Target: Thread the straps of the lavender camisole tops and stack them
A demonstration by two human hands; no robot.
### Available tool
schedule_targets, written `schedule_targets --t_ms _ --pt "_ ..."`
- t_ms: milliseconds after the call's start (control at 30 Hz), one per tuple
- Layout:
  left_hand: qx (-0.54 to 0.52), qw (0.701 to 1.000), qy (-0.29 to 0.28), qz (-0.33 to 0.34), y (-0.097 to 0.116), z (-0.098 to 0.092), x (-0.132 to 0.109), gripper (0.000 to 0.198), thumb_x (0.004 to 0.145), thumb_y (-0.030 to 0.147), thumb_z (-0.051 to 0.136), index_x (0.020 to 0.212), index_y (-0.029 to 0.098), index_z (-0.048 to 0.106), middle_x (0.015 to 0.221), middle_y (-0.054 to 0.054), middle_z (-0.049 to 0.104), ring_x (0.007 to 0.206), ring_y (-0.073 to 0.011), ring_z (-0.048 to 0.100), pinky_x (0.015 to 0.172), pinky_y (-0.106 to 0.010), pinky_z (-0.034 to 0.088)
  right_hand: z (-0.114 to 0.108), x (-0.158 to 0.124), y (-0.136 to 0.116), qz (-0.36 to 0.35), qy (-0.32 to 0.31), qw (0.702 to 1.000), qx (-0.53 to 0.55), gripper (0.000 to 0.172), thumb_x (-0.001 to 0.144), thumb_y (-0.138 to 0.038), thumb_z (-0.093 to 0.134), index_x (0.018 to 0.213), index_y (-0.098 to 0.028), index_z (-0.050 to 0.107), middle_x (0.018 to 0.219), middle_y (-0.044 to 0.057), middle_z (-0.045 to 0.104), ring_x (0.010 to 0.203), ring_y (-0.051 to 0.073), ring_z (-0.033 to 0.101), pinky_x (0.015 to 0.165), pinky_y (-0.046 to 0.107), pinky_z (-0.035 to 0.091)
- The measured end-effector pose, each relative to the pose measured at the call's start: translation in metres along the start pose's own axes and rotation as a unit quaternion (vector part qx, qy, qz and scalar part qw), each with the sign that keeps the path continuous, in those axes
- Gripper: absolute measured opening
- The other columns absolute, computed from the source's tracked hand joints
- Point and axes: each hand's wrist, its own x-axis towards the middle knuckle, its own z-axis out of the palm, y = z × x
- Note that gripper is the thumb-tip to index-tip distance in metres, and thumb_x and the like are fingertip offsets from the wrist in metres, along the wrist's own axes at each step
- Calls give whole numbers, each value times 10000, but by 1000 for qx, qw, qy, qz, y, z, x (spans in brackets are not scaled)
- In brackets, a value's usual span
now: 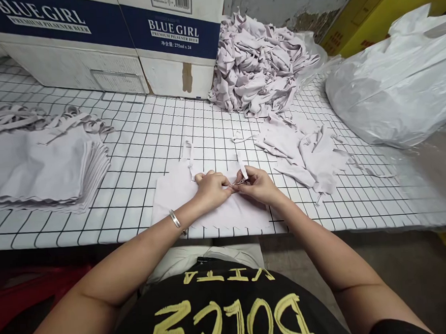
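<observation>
A pale lilac camisole (214, 216) with thin straps lies flat on the table in front of me. My left hand (213, 189) is closed, pinching the garment's top edge near its middle. Close against it, my right hand (255, 186) also pinches that edge, beside the base of the right strap (242, 166). Something small and shiny shows at the right fingertips; I cannot make out what it is. The left strap (189, 156) lies loose, pointing away from me.
On the left stands a neat stack of similar camisoles (36, 170). A large heap of lilac garments (254, 63) is at the back, with a few loose pieces (314, 155) nearer. A beer carton (178, 71) and a white plastic bag (396, 83) border the grid-patterned table (133, 193).
</observation>
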Motion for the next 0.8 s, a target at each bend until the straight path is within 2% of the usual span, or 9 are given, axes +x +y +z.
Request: schedule_targets --t_ms 233,300,400,500,633,700,767,800 --pt "-2 1000 -1 -4 0 2 0 180 765 341 700 667 195 663 878 0 718 935 -219 523 891 -431 208 -9 -1 -7 -6 -23 994 -104 219 697 -310 735 745 -183 562 749 -15 575 579 89 469 560 253 394" --pt "0 1000 -1 -2 0 1 0 171 771 334 692 672 196 667 875 -1 715 936 -220 522 890 -429 210 -12 1 -11 20 -59 995 -81 213 694 -316 744 763 -177 598 716 -17 577 590 95 480 574 255 400" --pt "10 1000 -8 2 -1 0 0 164 783 342 683 702 200 676 867 -5 708 944 -225 519 884 -425 213 -16 9 -16 93 -80 991 44 257 688 -368 763 776 -172 622 731 1 627 645 114 538 615 267 434" --pt "26 999 -22 8 -3 -1 2 160 783 354 693 743 200 672 896 -5 704 961 -232 517 882 -424 210 -17 23 -17 140 -59 978 145 306 649 -373 796 759 -167 598 802 31 677 627 100 533 580 254 427" --pt "60 997 -35 21 -2 4 9 166 795 347 692 775 194 632 871 -7 695 972 -242 520 880 -419 218 -10 50 -14 162 -28 973 160 360 558 -286 843 758 -164 570 731 26 652 516 73 439 446 228 297" --pt "91 995 -21 29 1 4 10 176 810 361 681 859 201 627 922 -28 685 1005 -258 516 886 -423 232 -5 60 -13 155 24 981 116 366 571 -283 834 789 -178 560 677 6 611 521 92 456 451 235 299" --pt "134 990 22 43 2 -4 2 296 815 395 677 1039 216 606 1082 -71 651 1077 -284 493 910 -435 244 -6 61 -17 114 85 990 -11 335 615 -299 809 799 -194 550 673 7 589 571 127 494 490 253 328" --pt "155 986 51 47 0 -11 -7 382 821 419 666 1137 225 572 1166 -91 616 1114 -293 477 928 -441 247 -10 57 -20 79 128 984 -100 314 641 -315 793 789 -201 540 691 16 589 611 146 511 517 263 337"
